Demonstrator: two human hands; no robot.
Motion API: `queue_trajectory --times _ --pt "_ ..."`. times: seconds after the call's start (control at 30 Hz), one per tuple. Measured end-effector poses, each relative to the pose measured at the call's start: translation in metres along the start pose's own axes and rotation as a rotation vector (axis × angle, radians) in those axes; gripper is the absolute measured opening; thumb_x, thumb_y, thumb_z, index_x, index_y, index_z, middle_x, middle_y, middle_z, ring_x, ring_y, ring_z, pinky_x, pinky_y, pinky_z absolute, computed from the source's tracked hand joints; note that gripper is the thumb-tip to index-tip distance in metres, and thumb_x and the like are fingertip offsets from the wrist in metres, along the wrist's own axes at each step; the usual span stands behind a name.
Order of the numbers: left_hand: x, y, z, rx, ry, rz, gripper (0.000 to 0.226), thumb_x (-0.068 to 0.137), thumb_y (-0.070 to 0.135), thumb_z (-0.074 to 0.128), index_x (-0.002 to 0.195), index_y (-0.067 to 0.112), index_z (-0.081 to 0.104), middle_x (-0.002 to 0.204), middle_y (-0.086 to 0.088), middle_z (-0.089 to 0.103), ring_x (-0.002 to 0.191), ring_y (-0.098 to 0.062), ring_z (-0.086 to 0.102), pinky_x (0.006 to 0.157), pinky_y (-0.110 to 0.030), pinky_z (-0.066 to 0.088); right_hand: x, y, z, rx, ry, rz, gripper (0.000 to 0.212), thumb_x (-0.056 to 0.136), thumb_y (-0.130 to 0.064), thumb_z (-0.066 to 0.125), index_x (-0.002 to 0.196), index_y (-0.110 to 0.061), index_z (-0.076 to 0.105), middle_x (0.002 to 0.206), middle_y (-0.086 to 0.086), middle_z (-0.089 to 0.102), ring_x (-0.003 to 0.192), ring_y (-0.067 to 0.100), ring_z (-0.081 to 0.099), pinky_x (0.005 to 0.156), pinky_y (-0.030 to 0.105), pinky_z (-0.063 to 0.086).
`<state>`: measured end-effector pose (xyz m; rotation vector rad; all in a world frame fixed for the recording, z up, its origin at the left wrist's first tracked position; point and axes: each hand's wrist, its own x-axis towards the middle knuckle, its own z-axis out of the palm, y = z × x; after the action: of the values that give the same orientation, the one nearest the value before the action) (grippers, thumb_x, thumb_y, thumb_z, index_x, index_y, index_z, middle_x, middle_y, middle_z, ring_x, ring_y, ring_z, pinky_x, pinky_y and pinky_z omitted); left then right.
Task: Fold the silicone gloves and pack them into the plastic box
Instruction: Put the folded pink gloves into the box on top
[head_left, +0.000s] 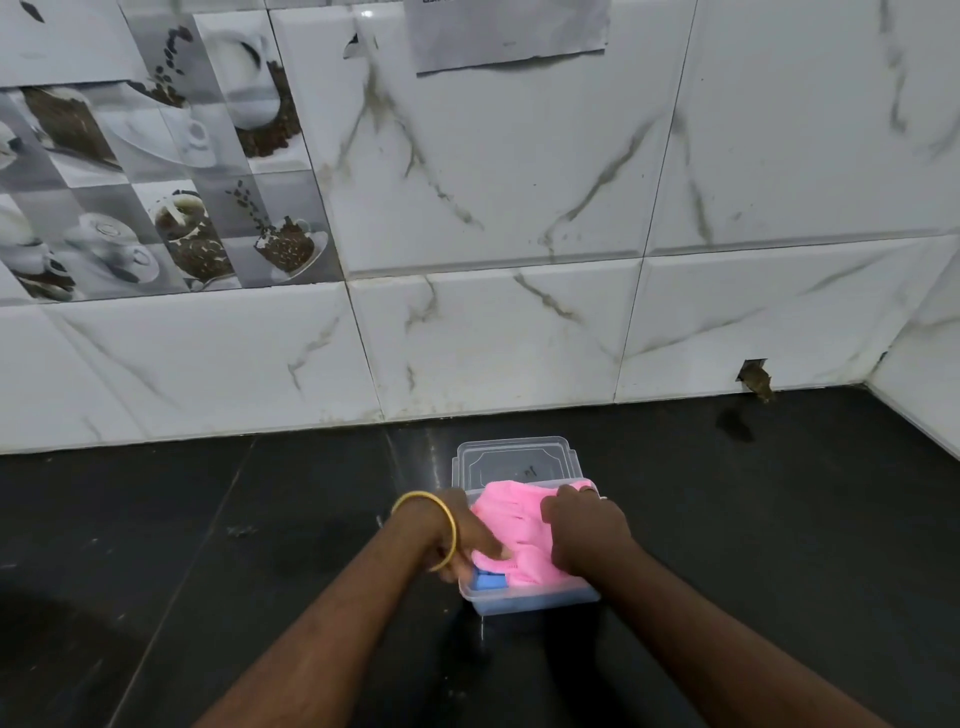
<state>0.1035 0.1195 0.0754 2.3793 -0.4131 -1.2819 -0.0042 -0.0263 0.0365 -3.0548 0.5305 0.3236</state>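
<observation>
Nearly done I'd say: both hands, left hand (467, 540) and right hand (584, 530), press the folded pink silicone glove (511, 525) into the clear plastic box (530, 603) over a blue glove (488, 581); clear lid (514, 462) beyond them, not yet on.

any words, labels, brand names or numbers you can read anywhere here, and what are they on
Nothing here can be read.
Paper on the wall: a dark strip of print at its top edge, cut off and blurred.
Lid behind the box: a small dark mark, too small to read.
Pink glove, blue glove, patterned tiles: no text visible.
</observation>
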Motion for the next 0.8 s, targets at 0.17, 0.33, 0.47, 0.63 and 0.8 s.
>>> queue_trajectory --times 0.17,0.33,0.47,0.63,0.8 --pt "-0.010 0.027 -0.013 0.671 0.567 0.358 0.034 0.078 0.025 0.074 0.110 0.019 0.064 0.117 -0.008 0.065 0.108 -0.027 0.062 0.093 -0.036 0.052 -0.003 -0.001 -0.006 0.032 0.032 -0.016 0.033 0.091 -0.016 0.048 0.124 -0.020 0.055 0.126 0.007 0.054 0.118 0.029 0.051 0.094 0.041 0.045" --pt "0.009 0.039 0.015 0.803 0.240 0.426 0.065 0.076 0.028 0.077 0.135 0.022 0.050 0.132 -0.012 0.053 0.120 -0.031 0.054 0.103 -0.037 0.044 -0.003 0.005 -0.012 0.056 0.068 -0.031 0.040 0.093 -0.013 0.046 0.131 -0.025 0.050 0.129 0.005 0.052 0.120 0.028 0.050 0.092 0.040 0.048" --pt "0.019 0.036 0.025 0.852 0.189 0.325 0.093 0.067 0.032 0.085 0.145 0.023 0.036 0.138 -0.013 0.046 0.124 -0.034 0.052 0.104 -0.047 0.045 0.000 0.012 -0.011 0.067 0.007 -0.061 0.049 0.090 -0.011 0.052 0.136 -0.027 0.047 0.131 0.005 0.049 0.121 0.030 0.050 0.092 0.042 0.049" --pt "0.020 0.035 0.031 0.831 0.142 0.300 0.103 0.063 0.028 0.089 0.147 0.024 0.030 0.140 -0.013 0.042 0.123 -0.036 0.052 0.103 -0.050 0.045 0.009 0.014 -0.009 0.001 -0.047 -0.094 0.052 0.088 -0.009 0.056 0.136 -0.028 0.049 0.130 0.006 0.050 0.121 0.030 0.052 0.093 0.042 0.047" --pt "0.023 0.030 0.031 0.802 0.118 0.315 0.106 0.064 0.023 0.089 0.149 0.025 0.027 0.142 -0.012 0.040 0.127 -0.036 0.050 0.106 -0.048 0.042 0.017 0.016 -0.006 -0.142 -0.058 -0.131 0.055 0.087 -0.015 0.062 0.138 -0.029 0.045 0.134 0.006 0.051 0.124 0.030 0.052 0.104 0.044 0.037"
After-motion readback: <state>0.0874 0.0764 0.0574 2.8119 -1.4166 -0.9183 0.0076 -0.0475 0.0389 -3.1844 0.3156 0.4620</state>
